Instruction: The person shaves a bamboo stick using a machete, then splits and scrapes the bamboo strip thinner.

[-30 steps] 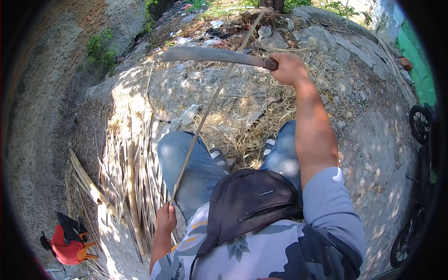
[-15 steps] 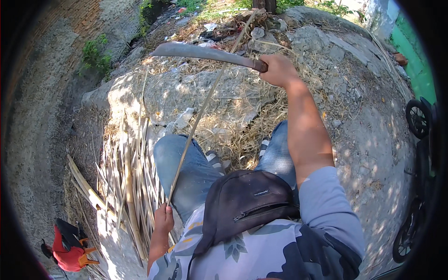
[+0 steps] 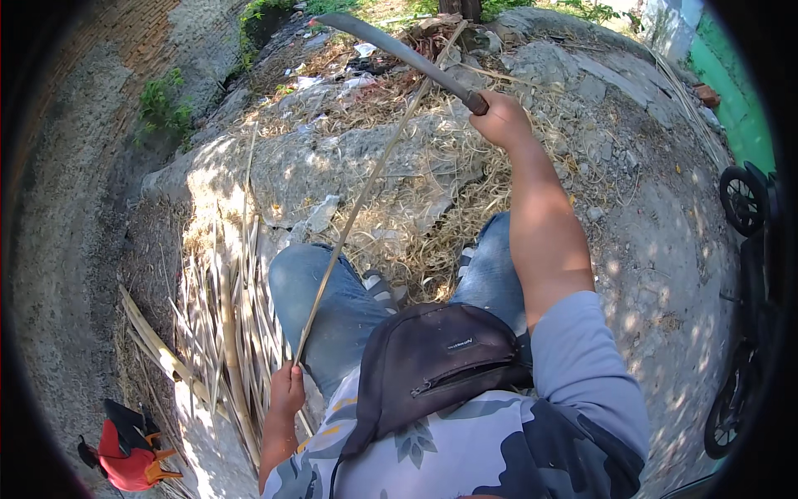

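My right hand (image 3: 504,121) is closed round the dark handle of a machete (image 3: 391,54), its long curved blade tilted up and pointing to the far left. The blade crosses over a long thin bamboo strip (image 3: 366,190); whether they touch I cannot tell. Low on the left, my left hand (image 3: 288,389) grips the near end of that strip, which slants away past my left knee toward the far post. Curly pale shavings (image 3: 436,249) lie between and beyond my feet.
Many split bamboo strips (image 3: 237,333) lie in a pile left of my leg. A red and black object with orange legs (image 3: 126,456) stands at the lower left. Bicycle wheels (image 3: 742,201) show at the right rim, beside a green wall (image 3: 727,91). A black bag (image 3: 440,349) hangs on my front.
The machete's blade tip has swung up and away, and my right hand has shifted slightly right. My left hand still holds the strip in nearly the same place.
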The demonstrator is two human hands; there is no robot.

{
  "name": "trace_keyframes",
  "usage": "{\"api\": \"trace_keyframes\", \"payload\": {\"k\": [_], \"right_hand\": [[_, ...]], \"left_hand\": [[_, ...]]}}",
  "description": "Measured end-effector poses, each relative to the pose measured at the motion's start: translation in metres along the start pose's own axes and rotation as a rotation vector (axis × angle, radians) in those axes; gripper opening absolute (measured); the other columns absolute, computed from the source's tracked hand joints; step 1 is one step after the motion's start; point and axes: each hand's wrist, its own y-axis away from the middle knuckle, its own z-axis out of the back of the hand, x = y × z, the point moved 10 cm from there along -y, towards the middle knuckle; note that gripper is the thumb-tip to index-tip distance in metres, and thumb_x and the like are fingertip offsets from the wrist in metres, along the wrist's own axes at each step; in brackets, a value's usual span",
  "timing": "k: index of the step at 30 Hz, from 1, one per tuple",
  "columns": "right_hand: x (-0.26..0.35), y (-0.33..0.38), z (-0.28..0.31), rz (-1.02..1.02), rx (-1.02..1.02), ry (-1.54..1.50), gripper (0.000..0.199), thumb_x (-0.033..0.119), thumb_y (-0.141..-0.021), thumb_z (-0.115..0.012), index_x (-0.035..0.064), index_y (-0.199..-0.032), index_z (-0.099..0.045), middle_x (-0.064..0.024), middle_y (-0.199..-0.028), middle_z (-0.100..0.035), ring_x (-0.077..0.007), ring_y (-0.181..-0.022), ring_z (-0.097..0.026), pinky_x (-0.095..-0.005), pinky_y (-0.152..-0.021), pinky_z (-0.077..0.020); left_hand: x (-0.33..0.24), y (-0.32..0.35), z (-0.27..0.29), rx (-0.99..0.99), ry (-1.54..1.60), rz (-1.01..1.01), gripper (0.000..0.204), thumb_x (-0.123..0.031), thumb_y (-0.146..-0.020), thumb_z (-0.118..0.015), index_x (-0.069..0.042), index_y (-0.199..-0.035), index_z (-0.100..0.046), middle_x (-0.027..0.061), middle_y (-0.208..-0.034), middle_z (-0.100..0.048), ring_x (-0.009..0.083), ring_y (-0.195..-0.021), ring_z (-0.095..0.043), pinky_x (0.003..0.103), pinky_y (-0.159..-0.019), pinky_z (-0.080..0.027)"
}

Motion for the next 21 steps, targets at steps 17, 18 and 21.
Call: {"api": "trace_keyframes", "payload": {"k": [17,18,21], "right_hand": [[-0.043,-0.004,0.0,-0.288,-0.033,-0.059,0.038,0.032,-0.08,-0.067,0.0187,-0.116,-0.069,-0.0139,-0.111,-0.073,-0.0352,-0.107,-0.068,-0.0472,-0.09,-0.0526],[-0.034,-0.004,0.002,-0.209,-0.044,-0.055,0.035,0.032,-0.08,-0.067,0.0184,-0.112,-0.07,-0.0136,-0.108,-0.073,-0.0353,-0.105,-0.068,-0.0475,-0.089,-0.0526],[-0.002,-0.001,0.009,0.073,-0.159,0.01,0.025,0.032,-0.08,-0.067,0.0192,-0.101,-0.072,-0.0108,-0.096,-0.073,-0.0339,-0.098,-0.069,-0.0484,-0.086,-0.0522]], "left_hand": [[-0.008,-0.003,0.009,0.016,0.005,0.023,0.055,-0.046,-0.104,-0.046,0.002,-0.08,-0.054,0.0168,-0.058,-0.052,0.0296,-0.055,-0.055,0.042,-0.055,-0.041],[-0.006,-0.003,0.006,0.019,0.006,0.022,0.055,-0.046,-0.104,-0.046,0.002,-0.08,-0.054,0.0168,-0.058,-0.052,0.0296,-0.055,-0.055,0.042,-0.055,-0.041],[0.003,-0.005,0.001,0.001,0.087,0.026,0.058,-0.05,-0.104,-0.046,0.002,-0.08,-0.054,0.0142,-0.058,-0.051,0.0254,-0.055,-0.053,0.041,-0.055,-0.04]]}}
